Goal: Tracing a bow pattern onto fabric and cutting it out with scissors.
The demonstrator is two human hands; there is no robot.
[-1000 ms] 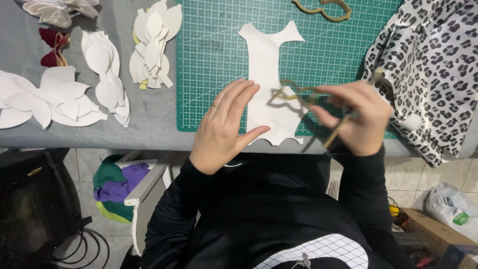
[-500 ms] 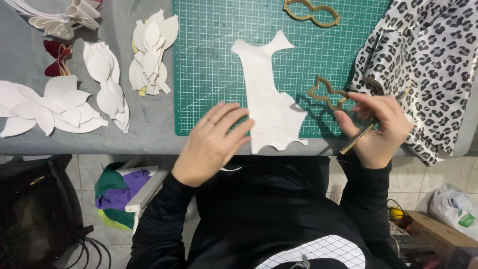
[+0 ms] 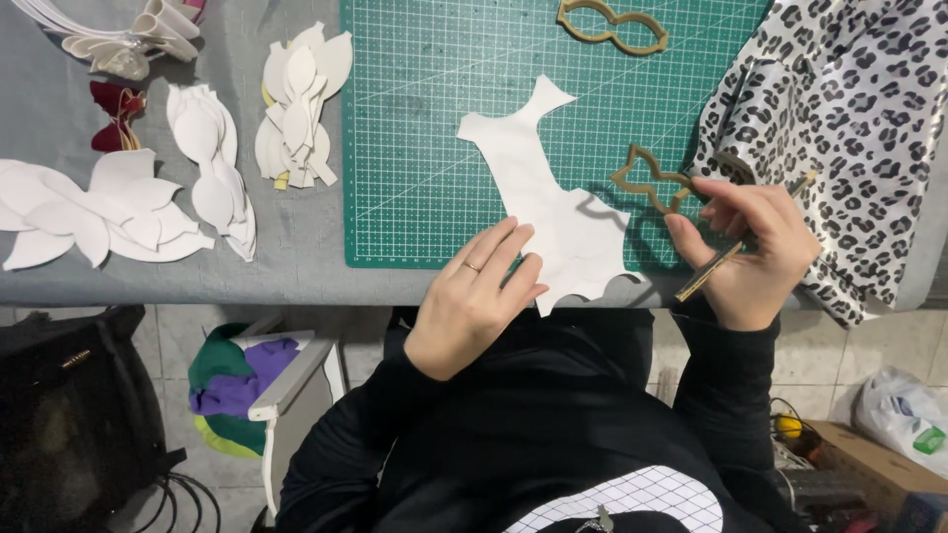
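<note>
the left hand (image 3: pixel 474 301) lies flat, fingers (image 3: pixel 499 252) pressed together and stretched forward, pinning the near edge of a white sheet (image 3: pixel 548 197) that rests on the green cutting mat (image 3: pixel 425 128) and hangs a little over the edge of the bench (image 3: pixel 296 237). the sheet is already cut along most of its outline, with a narrow notched top and a wavy bottom, yet no smaller shapes appear drawn or cut inside it. the right hand (image 3: pixel 750 252) hovers just right of the sheet, its fingers pinching a tan outline template (image 3: pixel 657 183) at its right end while also gripping a slim pencil-like tool (image 3: pixel 741 242) that slants across the palm; the template seems lifted slightly, casting a shadow on the mat, and does not yet sit on the sheet. a second tan template (image 3: pixel 612 25) lies untouched at the far edge of the mat. judging by the left side of the bench, much cutting is already finished: a pile of small white petals (image 3: pixel 296 109), a strip of rounded white pieces (image 3: pixel 212 168), large white leaf shapes (image 3: pixel 89 212), and what looks like a dark red bow (image 3: pixel 114 114). a leopard-print cloth (image 3: pixel 849 118) lies at the right, seemingly uncut
</note>
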